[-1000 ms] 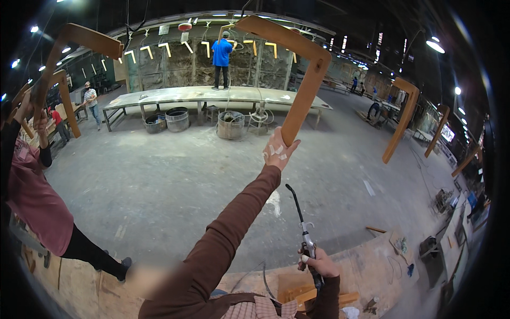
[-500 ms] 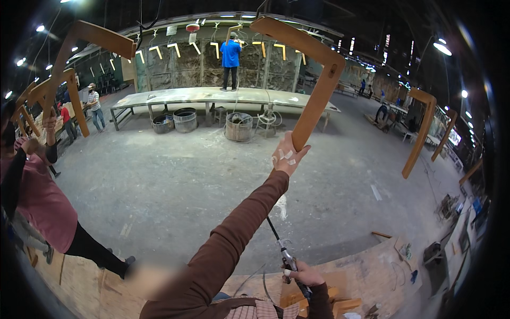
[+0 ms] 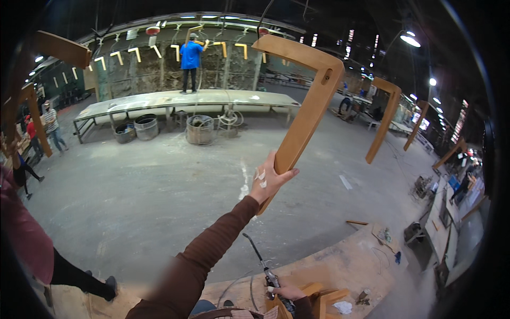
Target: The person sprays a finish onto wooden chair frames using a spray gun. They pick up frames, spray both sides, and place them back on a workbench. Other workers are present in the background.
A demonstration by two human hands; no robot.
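My left hand [image 3: 270, 182], with white tape on its fingers, grips the lower end of an L-shaped wooden piece [image 3: 305, 125] out in front of me. The long leg slants up to the right, and the short arm points left from the corner, where a slot shows. Low in the view, my right hand [image 3: 290, 291] is closed around a metal air gun [image 3: 271, 279]. Its long dark nozzle points up and left, below my left hand and apart from the wood. Several more wooden pieces [image 3: 324, 300] lie beside my right hand.
Similar wooden pieces [image 3: 383, 119] hang on the right. A co-worker in a pink top [image 3: 24, 223] stands close on my left. A long platform [image 3: 186, 101] carries a person in blue [image 3: 191, 56]; metal tubs [image 3: 200, 130] stand before it. A plywood surface [image 3: 350, 266] lies below me.
My view has turned right, so the far platform and the co-worker sit further left. My left hand, still gripping the wooden piece, appears lower and its lower end now shows beneath the hand.
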